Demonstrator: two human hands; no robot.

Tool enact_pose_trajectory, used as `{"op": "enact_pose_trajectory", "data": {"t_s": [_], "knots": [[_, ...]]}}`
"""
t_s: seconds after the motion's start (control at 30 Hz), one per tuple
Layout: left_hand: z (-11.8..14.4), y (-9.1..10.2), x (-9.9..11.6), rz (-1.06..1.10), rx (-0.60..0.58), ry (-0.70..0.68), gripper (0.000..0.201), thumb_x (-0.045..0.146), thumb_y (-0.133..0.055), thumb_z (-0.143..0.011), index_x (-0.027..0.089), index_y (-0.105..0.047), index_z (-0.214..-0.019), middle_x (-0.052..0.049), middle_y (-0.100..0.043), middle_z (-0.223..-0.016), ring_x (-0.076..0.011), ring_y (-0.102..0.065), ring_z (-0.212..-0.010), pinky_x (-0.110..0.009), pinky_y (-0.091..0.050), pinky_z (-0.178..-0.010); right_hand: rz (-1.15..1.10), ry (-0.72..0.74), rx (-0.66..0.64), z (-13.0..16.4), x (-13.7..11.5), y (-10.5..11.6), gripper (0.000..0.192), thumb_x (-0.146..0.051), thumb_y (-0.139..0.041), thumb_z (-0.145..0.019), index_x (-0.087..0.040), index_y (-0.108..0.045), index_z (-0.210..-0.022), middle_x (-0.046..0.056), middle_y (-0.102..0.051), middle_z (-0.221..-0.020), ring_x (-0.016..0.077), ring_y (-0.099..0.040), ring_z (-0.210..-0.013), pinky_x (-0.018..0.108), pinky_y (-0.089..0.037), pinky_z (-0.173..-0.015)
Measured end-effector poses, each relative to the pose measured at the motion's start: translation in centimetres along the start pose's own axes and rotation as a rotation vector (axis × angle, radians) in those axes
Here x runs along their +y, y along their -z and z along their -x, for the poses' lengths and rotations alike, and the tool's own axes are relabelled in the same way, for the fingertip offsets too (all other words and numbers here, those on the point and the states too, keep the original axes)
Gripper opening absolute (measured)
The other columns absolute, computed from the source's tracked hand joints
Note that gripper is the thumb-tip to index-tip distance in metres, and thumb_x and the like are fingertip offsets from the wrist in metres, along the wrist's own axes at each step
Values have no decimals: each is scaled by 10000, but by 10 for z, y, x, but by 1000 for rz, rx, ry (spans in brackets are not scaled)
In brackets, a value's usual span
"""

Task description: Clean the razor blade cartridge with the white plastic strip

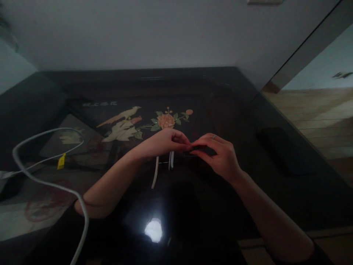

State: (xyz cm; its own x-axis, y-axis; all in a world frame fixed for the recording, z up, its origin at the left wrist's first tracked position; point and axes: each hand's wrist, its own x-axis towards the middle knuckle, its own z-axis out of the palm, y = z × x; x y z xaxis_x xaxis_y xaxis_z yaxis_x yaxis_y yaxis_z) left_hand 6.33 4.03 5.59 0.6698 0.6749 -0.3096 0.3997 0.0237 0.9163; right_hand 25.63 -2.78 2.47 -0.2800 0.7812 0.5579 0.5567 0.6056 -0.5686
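I see a small dark object (199, 148) pinched between both hands over the middle of the glossy black table (275, 206); it is too dim to tell what it is. My left hand (168, 141) has its fingers curled in narrow on the object's left end, and my right hand (219, 154), a ring (214, 136) on one finger, closes on its right end, fingertips of the two hands touching. Two thin white strips (156, 172) hang below the left hand. Beyond the hands the tabletop shows an inlaid bird and flower picture (143, 119). A white cable (49, 184) with a yellow tag (61, 161) loops at far left, and a dark flat pad (281, 149) lies well apart to the right
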Motion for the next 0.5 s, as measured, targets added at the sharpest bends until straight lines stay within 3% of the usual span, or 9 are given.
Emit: {"op": "enact_pose_trajectory", "data": {"t_s": [0.3, 0.5], "knots": [[3, -1, 0, 80, 32, -39, 179, 320, -656, -799, 150, -667, -852, 40, -597, -681, -88, -517, -602, -198, -388, -568, -40, -91, 81, -1, -3, 1, 59, -191, -732, -823, -215, -690, -858, 10, -707, -793, 180, -670, -747, 319, -526, -708], [3, -4, -2, 215, 71, -146, 228, 367, -651, -841, 147, -645, -901, 20, -592, -782, -76, -505, -635, -191, -393, -572, -115, -114, 194, -2, -6, 0, 88, -163, -763, -787, -211, -702, -829, -4, -712, -769, 161, -655, -724, 293, -515, -681]]}}
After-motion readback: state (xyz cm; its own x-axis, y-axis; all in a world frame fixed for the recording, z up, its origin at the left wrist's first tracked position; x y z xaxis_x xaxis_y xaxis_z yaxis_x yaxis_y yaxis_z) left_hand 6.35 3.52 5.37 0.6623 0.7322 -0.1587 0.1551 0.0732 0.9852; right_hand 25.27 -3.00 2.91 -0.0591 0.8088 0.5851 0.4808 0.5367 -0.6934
